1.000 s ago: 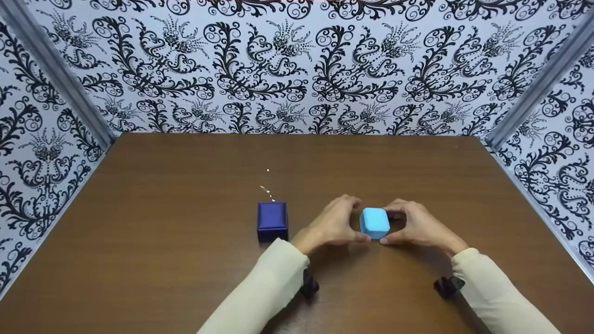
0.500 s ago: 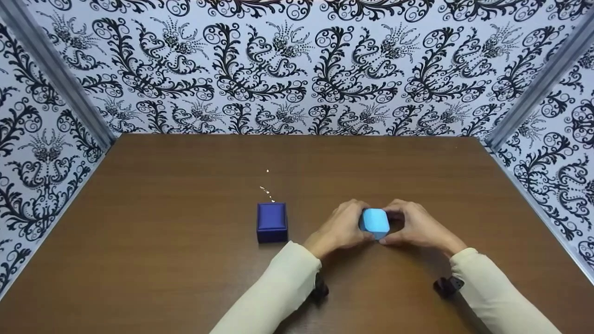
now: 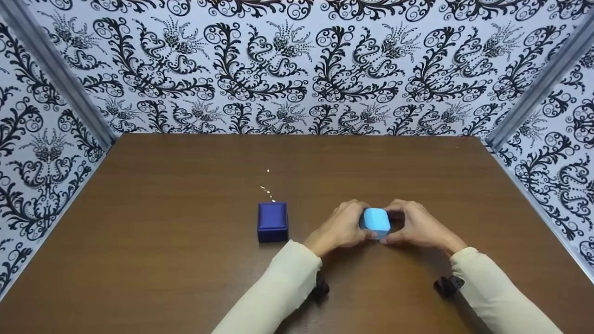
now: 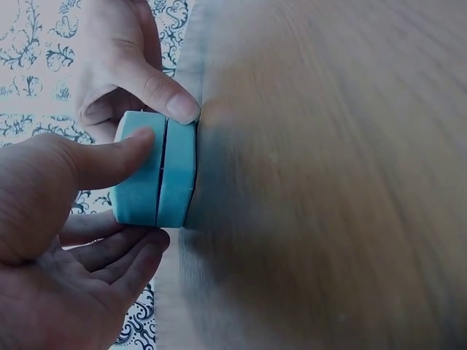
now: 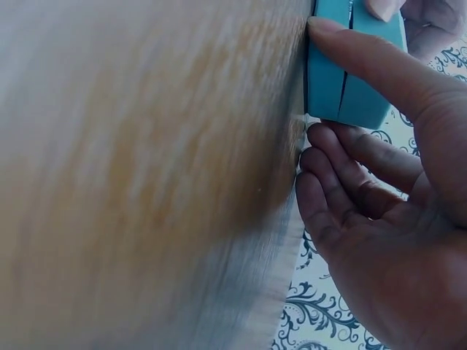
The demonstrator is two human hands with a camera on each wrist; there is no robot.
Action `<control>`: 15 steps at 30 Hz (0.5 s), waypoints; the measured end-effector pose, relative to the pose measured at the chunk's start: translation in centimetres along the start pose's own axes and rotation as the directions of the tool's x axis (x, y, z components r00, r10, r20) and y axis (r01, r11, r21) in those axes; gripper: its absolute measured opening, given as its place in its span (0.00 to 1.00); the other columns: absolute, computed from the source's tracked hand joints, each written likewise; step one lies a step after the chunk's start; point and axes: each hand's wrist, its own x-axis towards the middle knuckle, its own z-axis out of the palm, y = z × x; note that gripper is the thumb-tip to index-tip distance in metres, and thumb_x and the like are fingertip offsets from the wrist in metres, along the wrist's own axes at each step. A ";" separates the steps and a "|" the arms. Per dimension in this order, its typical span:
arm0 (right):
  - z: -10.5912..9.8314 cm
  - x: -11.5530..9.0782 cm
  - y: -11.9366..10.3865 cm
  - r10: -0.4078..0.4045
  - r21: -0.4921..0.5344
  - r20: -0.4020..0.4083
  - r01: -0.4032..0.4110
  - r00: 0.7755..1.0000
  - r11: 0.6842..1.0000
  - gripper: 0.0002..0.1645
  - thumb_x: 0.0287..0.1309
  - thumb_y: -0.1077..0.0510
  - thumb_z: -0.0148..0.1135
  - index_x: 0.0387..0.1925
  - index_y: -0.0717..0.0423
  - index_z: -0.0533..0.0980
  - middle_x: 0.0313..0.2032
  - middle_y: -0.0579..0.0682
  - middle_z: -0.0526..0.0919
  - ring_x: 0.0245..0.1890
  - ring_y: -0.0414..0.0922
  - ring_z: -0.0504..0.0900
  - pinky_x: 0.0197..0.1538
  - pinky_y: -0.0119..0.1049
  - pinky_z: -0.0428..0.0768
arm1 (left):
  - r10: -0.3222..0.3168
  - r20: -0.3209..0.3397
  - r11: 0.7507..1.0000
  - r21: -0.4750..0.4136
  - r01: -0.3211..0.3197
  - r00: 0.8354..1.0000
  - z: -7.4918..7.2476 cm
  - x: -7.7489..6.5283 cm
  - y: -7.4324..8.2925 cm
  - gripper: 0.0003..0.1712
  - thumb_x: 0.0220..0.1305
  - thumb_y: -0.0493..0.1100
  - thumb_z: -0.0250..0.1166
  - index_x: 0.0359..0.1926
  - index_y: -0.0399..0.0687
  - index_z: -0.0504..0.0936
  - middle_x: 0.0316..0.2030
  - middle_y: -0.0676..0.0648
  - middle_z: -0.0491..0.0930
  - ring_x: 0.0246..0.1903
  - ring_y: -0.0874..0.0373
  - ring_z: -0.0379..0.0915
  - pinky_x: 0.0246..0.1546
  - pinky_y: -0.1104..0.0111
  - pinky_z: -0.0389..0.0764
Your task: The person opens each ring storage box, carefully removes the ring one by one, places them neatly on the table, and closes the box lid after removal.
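Left hand (image 3: 342, 226) clamps the upper half of the blue box (image 3: 376, 220), right hand (image 3: 423, 227) pinches the lower, base on the surface (image 3: 185, 222); uneven force across the seam (image 4: 161, 168) could tip it or loosen either grip.

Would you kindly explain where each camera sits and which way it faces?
Head: on the head, facing forward and down at the table; left hand, right hand, sleeves show.
Left wrist: worn there, facing the light-blue box; both hands show.
Right wrist: worn there, facing that box; both hands show.
The wrist views share box and table.
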 end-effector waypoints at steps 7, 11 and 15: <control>0.0 0.0 0.1 0.016 0.008 0.019 -0.016 1.000 1.000 0.31 0.40 0.48 0.86 0.46 0.55 0.84 0.42 0.44 0.83 0.44 0.44 0.81 0.51 0.41 0.80 | -0.056 0.033 0.991 -0.117 0.060 0.998 -0.1 0.5 -0.3 0.33 0.62 0.51 0.74 0.62 0.39 0.78 0.53 0.47 0.80 0.47 0.59 0.74 0.51 0.69 0.77; 0.0 0.0 0.1 0.024 -0.007 0.020 -0.024 1.000 1.000 0.31 0.40 0.47 0.85 0.46 0.54 0.84 0.41 0.43 0.83 0.43 0.43 0.80 0.51 0.40 0.79 | -0.078 0.038 0.975 -0.204 0.084 0.996 -0.2 0.7 -0.6 0.33 0.62 0.51 0.74 0.62 0.36 0.77 0.51 0.45 0.80 0.44 0.59 0.74 0.50 0.69 0.77; 0.0 0.1 0.2 0.011 -0.008 0.018 -0.011 1.000 1.000 0.31 0.40 0.48 0.86 0.46 0.55 0.84 0.40 0.43 0.83 0.41 0.43 0.80 0.48 0.38 0.80 | -0.091 0.037 0.952 -0.290 0.098 0.995 -0.4 0.9 -0.9 0.32 0.62 0.50 0.74 0.59 0.34 0.78 0.45 0.47 0.81 0.39 0.60 0.73 0.44 0.70 0.77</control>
